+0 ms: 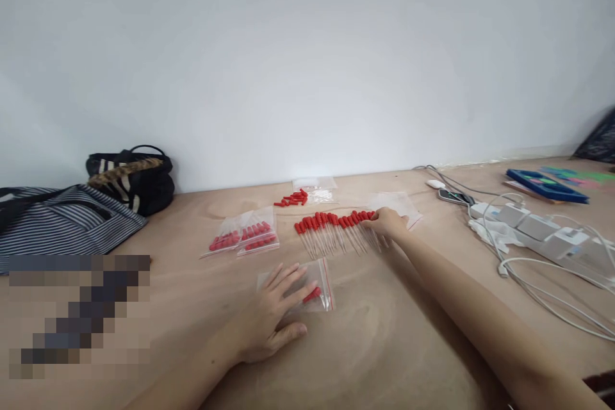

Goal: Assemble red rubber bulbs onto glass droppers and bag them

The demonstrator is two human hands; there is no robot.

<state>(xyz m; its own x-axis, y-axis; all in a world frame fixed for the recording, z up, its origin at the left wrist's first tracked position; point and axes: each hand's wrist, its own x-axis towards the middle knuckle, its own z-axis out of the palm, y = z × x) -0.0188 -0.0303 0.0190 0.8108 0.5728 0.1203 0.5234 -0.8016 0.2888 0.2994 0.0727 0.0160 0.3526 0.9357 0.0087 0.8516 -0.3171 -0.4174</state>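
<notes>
My left hand point(278, 311) lies flat with fingers spread on a clear zip bag point(325, 275), which has a red-capped piece point(312, 295) inside. My right hand point(384, 224) reaches to the right end of a row of red-capped clear droppers point(317, 221). Its fingers are bent down around that end; what they hold is too small to make out. Two filled zip bags point(259, 214) with red-capped pieces lie left of the row. Behind the row are loose red caps point(292, 200) and a bag of thin clear tubes point(319, 194).
Another clear bag point(406, 205) lies behind my right hand. At the right are a power strip with chargers point(538, 227), white cables point(533, 262), a small black device point(454, 196) and a blue tray point(548, 186). A striped bag point(72, 218) and a black bag point(144, 186) stand at the left.
</notes>
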